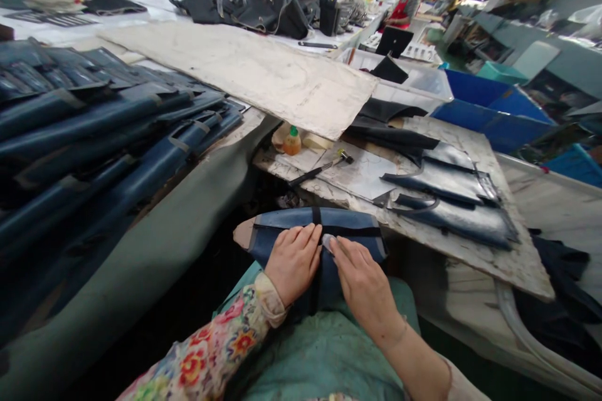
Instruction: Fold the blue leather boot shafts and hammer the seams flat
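Observation:
A dark blue leather-like panel (pixel 277 219) with crossing black strips lies across my lap, over a green apron (pixel 329 357). Its left end shows a bare tan tip. My left hand (pixel 294 260) rests flat on the panel, fingers stretched out beside the crossing of the strips. Close by on the right, my right hand (pixel 362 279) presses down with its fingers together. A small whitish piece (pixel 327 242) shows at those fingertips; whether it is a wad of cloth or a finger cover is unclear. The right thumb is mostly hidden.
Blue leather pieces (pixel 94 119) cover the left table. On the right board lie a hammer (pixel 324 167), more blue pieces (pixel 446 178) and a green-capped bottle (pixel 292 141). A pale sheet (pixel 244 75) bridges behind. Blue bins (pixel 493 106) and a person in red (pixel 402 9) are farther off.

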`<state>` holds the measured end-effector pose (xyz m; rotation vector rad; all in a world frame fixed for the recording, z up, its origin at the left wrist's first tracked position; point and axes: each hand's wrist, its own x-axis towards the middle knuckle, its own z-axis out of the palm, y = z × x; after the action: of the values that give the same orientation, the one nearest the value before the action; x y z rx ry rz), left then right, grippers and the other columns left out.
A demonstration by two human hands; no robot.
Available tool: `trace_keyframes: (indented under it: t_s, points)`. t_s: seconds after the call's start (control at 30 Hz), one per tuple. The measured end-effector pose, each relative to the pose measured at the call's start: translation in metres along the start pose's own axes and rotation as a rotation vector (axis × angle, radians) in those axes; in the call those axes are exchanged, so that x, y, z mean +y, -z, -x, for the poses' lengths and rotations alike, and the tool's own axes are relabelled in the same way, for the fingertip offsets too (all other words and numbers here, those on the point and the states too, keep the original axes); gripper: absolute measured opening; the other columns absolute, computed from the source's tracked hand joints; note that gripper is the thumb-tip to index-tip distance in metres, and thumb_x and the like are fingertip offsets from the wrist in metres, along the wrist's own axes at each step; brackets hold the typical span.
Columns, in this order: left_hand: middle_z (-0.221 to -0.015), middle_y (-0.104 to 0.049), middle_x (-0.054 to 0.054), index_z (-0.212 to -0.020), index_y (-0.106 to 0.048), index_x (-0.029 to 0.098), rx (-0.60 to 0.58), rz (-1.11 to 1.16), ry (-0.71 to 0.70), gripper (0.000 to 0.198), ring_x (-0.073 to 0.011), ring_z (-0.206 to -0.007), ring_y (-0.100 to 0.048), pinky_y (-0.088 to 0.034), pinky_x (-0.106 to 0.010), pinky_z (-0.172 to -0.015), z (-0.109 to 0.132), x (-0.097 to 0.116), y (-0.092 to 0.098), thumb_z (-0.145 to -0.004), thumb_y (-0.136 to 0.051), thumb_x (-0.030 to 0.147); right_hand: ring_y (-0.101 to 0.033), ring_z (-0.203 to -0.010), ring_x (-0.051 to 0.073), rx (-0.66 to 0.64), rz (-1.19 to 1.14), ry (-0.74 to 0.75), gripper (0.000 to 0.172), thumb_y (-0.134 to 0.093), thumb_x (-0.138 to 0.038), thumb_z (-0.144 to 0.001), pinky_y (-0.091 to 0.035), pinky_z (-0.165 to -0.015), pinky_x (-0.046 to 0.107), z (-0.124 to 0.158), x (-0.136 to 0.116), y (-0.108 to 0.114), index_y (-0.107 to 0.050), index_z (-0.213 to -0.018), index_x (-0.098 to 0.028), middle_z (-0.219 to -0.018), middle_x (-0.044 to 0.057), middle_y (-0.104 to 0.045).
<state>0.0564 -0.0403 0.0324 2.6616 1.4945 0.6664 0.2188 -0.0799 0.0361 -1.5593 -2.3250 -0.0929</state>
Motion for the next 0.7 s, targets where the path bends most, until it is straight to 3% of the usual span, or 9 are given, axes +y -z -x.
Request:
trace_keyframes:
  t_s: [0.23, 0.4, 0.7]
  points:
    - [-0.103, -0.066, -0.009, -0.108, -0.061, 0.013, -0.005, -0.053, -0.016, 0.028, -0.0215, -0.093, -0.057, -0.039, -0.036, -0.080, -0.013, 0.002, 0.003, -0.090, -0.043, 0.025, -0.051, -0.106, 0.022, -0.024, -0.018, -0.041, 0.036, -0.040, -0.012, -0.088, -0.047, -0.091, 0.036, -0.013, 0.010, 0.005, -0.054, -0.122, -0.012, -0.115, 0.012, -0.058]
    - [-0.109, -0.065, -0.006, -0.111, -0.059, 0.015, -0.025, -0.057, -0.040, 0.027, -0.0203, -0.096, -0.056, -0.037, -0.036, -0.082, -0.012, 0.000, 0.004, -0.089, -0.045, 0.023, -0.051, -0.105, 0.021, -0.046, -0.033, -0.038, 0.035, -0.040, -0.013, -0.089, -0.046, -0.092, 0.036, -0.017, 0.020, 0.007, -0.054, -0.121, -0.012, -0.114, 0.011, -0.058]
    - [-0.110, -0.065, -0.006, -0.112, -0.060, 0.016, -0.016, -0.093, -0.064, 0.028, -0.0201, -0.095, -0.057, -0.037, -0.036, -0.081, -0.010, -0.001, 0.003, -0.090, -0.043, 0.023, -0.051, -0.107, 0.021, -0.016, -0.002, -0.073, 0.036, -0.040, -0.013, -0.089, -0.045, -0.094, 0.037, 0.002, 0.054, 0.015, -0.054, -0.122, -0.014, -0.117, 0.010, -0.057]
